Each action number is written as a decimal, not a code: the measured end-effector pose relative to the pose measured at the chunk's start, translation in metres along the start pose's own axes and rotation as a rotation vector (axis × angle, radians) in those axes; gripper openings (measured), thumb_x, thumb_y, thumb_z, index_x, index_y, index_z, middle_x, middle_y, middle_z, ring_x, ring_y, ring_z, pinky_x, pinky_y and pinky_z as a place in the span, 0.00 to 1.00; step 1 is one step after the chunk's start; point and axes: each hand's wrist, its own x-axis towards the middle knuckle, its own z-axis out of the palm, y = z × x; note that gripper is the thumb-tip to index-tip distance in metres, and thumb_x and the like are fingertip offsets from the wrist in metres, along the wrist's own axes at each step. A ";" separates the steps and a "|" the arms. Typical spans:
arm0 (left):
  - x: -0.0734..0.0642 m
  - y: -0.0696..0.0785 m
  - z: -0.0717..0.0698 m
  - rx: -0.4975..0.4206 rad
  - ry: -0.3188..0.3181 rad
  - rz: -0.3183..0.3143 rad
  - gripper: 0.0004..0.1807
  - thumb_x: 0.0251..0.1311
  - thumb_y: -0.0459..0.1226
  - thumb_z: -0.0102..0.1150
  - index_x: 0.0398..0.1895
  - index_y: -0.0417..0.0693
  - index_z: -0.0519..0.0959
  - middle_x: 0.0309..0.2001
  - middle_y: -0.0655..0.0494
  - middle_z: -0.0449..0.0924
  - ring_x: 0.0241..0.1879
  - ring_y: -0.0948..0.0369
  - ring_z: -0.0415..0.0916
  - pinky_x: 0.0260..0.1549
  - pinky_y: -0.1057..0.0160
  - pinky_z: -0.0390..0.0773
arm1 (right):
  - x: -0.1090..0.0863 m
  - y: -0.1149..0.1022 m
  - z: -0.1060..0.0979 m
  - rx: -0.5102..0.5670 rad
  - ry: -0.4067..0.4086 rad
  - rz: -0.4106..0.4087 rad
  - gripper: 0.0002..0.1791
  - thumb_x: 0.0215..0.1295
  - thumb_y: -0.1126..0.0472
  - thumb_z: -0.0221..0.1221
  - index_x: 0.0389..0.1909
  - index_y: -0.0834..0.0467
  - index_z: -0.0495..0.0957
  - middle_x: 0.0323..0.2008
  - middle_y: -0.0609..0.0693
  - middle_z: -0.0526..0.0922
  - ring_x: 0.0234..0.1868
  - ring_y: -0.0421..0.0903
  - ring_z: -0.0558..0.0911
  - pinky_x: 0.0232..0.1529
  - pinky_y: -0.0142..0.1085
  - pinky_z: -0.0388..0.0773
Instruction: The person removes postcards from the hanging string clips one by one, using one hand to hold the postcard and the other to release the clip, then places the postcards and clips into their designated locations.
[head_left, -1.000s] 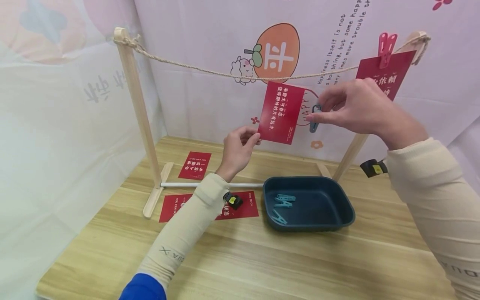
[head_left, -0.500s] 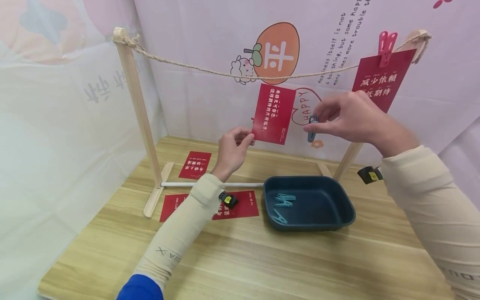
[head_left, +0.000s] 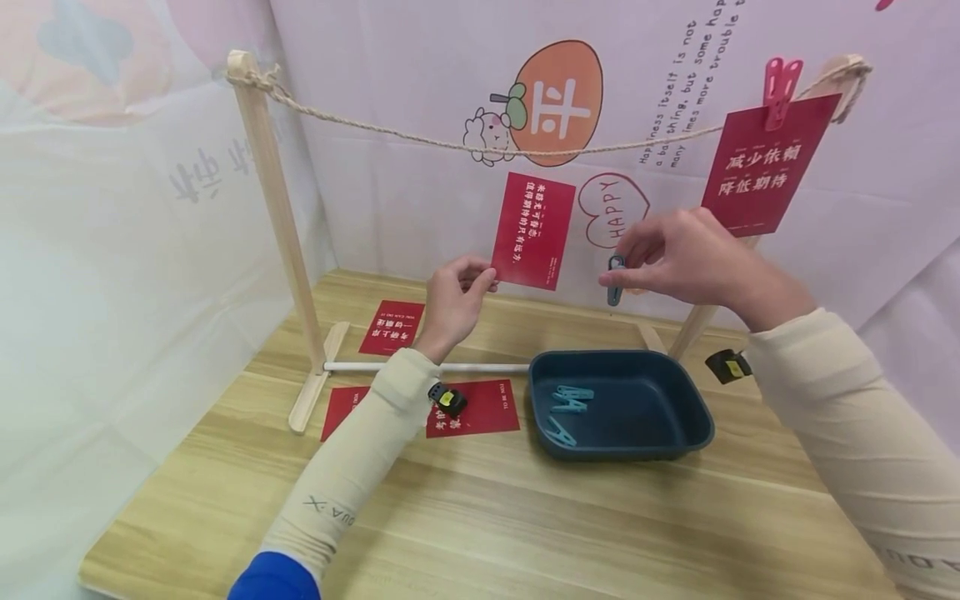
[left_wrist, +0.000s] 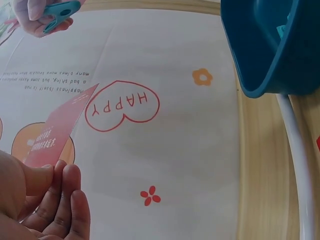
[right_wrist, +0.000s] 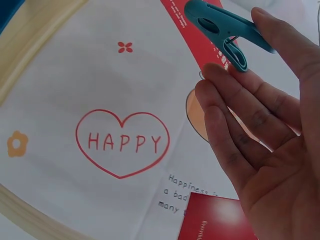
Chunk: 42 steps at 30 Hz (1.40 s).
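My left hand [head_left: 456, 304] pinches the lower left corner of a red card [head_left: 534, 232] with white lettering, its print running sideways. The card is held up just below the rope [head_left: 420, 138]. To the right, my right hand [head_left: 686, 265] pinches a teal clothespin [head_left: 615, 280] between thumb and fingers; the right wrist view shows this clothespin [right_wrist: 225, 32] held by its handles. Another red card [head_left: 765, 171] hangs at the rope's right end from a pink clothespin [head_left: 780, 93]. In the left wrist view, the held card [left_wrist: 55, 132] slants away from the thumb.
A dark blue basin [head_left: 622, 408] with several teal clothespins [head_left: 566, 408] stands on the wooden table [head_left: 525, 517]. Red cards lie flat at the left, one behind the white rod [head_left: 487, 367], others under my left forearm. Wooden posts [head_left: 270, 200] carry the rope.
Both hands have moved down and to the left, carrying the card and the clothespin. The card has dropped away from the rope, and the hanging card shows more fully behind my right hand.
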 end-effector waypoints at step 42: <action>-0.008 -0.039 -0.029 0.017 0.053 -0.173 0.12 0.77 0.37 0.60 0.53 0.38 0.84 0.46 0.43 0.90 0.47 0.52 0.89 0.53 0.54 0.87 | -0.008 0.025 0.067 0.045 -0.210 -0.097 0.19 0.61 0.45 0.76 0.44 0.53 0.90 0.34 0.45 0.92 0.35 0.40 0.87 0.39 0.34 0.87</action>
